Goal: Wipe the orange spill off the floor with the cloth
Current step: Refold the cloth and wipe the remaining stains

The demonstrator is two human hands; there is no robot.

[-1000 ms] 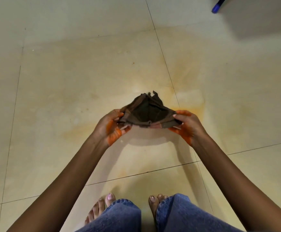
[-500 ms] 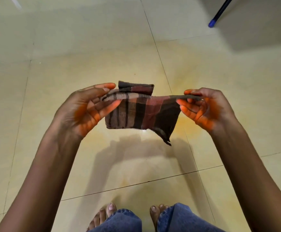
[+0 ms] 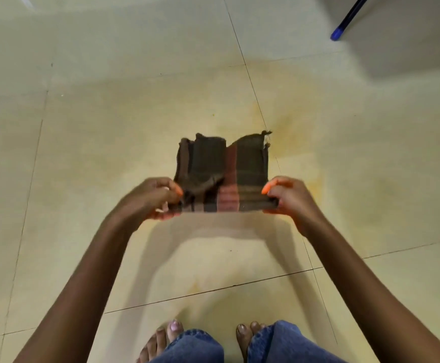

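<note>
A dark brown striped cloth (image 3: 224, 171), folded flat into a rough square, is stretched between both hands low over the floor. My left hand (image 3: 156, 197) pinches its near left corner and my right hand (image 3: 289, 197) pinches its near right corner; both hands are stained orange. The orange spill (image 3: 316, 163) shows as a pale yellow-orange smear on the cream tiles, spreading right of the cloth and under it. Whether the cloth's far edge touches the floor is unclear.
My bare feet (image 3: 166, 339) and jean hems (image 3: 274, 344) are at the bottom edge. A blue-tipped pole (image 3: 344, 19) slants in at the top right beside a grey shadowed area. Fainter orange marks (image 3: 195, 284) lie near the tile seam in front of my feet.
The cloth went from a bunched lump to a flat folded square. Both hands moved down and away from the camera, now gripping its near corners.
</note>
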